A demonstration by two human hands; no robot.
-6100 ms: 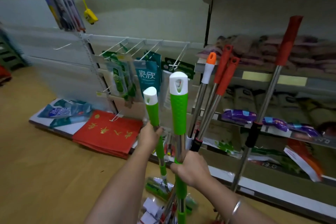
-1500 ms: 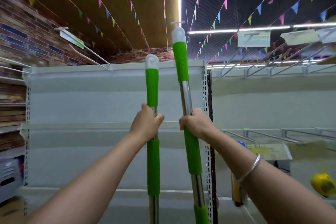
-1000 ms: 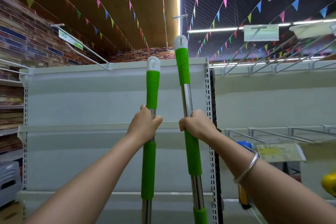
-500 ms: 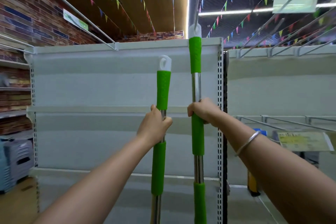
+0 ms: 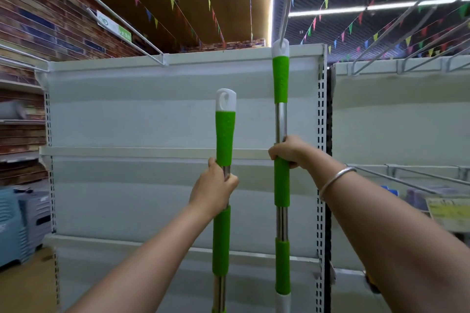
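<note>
The person is holding two green-sleeved mop poles upright in front of a bare white shelf back panel [image 5: 140, 114]. The left hand [image 5: 213, 185] is wrapping closed around the bare steel of the left mop pole [image 5: 225, 134], just under its top grip. The right hand [image 5: 290, 152], with a silver bangle [image 5: 335, 178] at the wrist, is clenching the right mop pole [image 5: 280, 79] where the steel meets the middle green sleeve. These poles are likely handling as light, stiff tubes, though long enough to sway at the far end. The polished steel is probably slicker than the textured green sleeves, so taking hold on or right against a sleeve, as the right hand is doing, should be giving the surer grip. The white cap [image 5: 280, 49] of the right pole is meeting the tip of an overhead wire hook [image 5: 286, 7], seemingly for hanging by its eyelet; whether the hook is already passing through the hole is too small to tell. Compared with six seconds ago, both poles are no longer standing low among red-handled mops but are raised to the top of the shelving. Over the last second the right pole has been climbing well above the left one, towards the hook.
</note>
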